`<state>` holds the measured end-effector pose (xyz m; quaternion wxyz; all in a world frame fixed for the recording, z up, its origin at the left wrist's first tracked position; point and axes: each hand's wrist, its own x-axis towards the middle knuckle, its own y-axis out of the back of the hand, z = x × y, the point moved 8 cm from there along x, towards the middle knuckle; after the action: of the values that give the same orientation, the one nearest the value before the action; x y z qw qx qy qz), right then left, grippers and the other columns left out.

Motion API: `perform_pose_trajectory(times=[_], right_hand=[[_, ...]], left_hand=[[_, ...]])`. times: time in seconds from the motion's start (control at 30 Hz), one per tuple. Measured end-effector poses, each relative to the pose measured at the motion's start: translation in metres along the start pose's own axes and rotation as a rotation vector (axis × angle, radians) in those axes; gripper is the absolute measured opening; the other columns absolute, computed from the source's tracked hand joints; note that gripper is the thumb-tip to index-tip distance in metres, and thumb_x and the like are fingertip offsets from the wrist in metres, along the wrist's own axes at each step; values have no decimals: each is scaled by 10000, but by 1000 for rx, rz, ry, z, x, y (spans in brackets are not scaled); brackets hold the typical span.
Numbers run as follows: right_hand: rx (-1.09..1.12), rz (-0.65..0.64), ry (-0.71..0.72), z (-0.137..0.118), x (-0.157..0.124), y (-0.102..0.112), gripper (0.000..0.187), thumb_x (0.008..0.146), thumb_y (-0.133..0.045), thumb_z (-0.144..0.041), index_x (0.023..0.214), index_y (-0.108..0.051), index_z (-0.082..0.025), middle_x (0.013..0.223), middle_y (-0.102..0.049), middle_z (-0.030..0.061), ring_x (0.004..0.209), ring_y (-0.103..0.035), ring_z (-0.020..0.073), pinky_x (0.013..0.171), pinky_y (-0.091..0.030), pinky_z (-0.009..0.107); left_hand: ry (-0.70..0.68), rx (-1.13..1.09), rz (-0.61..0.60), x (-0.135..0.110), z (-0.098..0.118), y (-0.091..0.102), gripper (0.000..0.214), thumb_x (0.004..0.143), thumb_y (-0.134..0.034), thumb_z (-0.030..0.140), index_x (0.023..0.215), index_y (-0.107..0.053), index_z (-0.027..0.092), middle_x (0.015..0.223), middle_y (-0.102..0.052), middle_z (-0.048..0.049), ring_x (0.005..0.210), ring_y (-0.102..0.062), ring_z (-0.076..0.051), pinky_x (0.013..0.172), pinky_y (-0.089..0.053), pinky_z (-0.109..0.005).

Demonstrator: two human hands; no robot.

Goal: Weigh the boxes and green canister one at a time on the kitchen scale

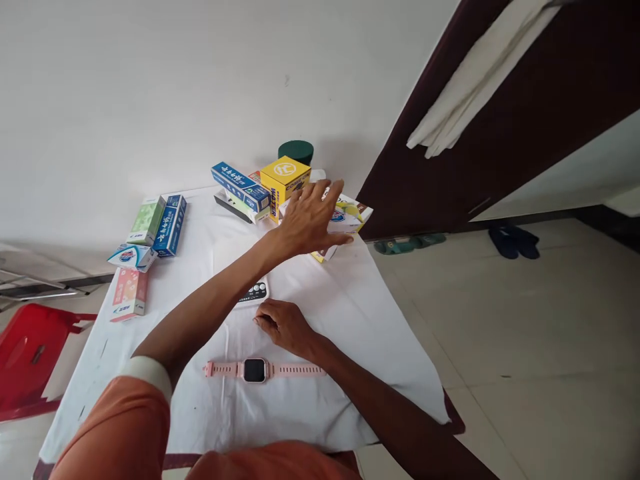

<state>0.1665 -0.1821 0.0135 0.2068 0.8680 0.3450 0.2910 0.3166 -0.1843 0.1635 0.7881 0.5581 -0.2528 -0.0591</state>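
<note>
My left hand (310, 217) reaches across the table with its fingers stretched out, hovering over a white printed box (353, 212) at the far right of a pile. It holds nothing. My right hand (284, 325) rests on the white cloth (320, 400) with its fingers curled under, nothing visible in them. A pink smartwatch (256, 370) lies flat just in front of that hand. A small white device with dark buttons (255, 291) lies partly hidden under my left forearm.
The pile holds a yellow box (283, 180), a blue box (240, 185) and a dark green round lid (296, 152). Several small boxes (150, 233) lie at the far left. A red stool (30, 353) stands left. Shoes (513, 241) lie by a dark door.
</note>
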Motion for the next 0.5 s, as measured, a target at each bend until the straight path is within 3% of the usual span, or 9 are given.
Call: perform_pose_trajectory(times=[0.13,0.23,0.37,0.5], right_hand=[[-7,-16,-3,1,0,0,179,938,-617,-95,801,-609,-209,793,-704,4,700,-633,145,682,-474,245],[-16,-12,6,0,0,0,184,941,-619,-94,798,-607,-210,797,-703,5,700,-630,145,675,-464,246],[-29,12,32,-1,-1,0,189,944,-620,-87,792,-616,-200,796,-704,18,700,-632,154,672,-456,257],[-18,25,31,-1,-2,0,177,957,-612,-104,807,-633,-197,805,-712,29,705,-637,161,679,-468,269]], left_hand=[[84,67,-247,30,-4,-35,711,808,-796,550,1343,-548,153,1390,-579,-209,1357,-491,-412,1139,-341,-582],[99,67,-263,30,-11,-36,595,828,-786,547,1231,-590,156,1326,-610,-189,1307,-525,-395,1112,-380,-562],[44,-24,-202,7,-20,-14,566,835,-805,497,1240,-583,169,1268,-626,-150,1194,-600,-340,1031,-467,-481],[72,-102,-135,-48,-47,31,628,815,-810,550,1276,-587,187,1245,-644,-117,1158,-616,-313,997,-496,-441]])
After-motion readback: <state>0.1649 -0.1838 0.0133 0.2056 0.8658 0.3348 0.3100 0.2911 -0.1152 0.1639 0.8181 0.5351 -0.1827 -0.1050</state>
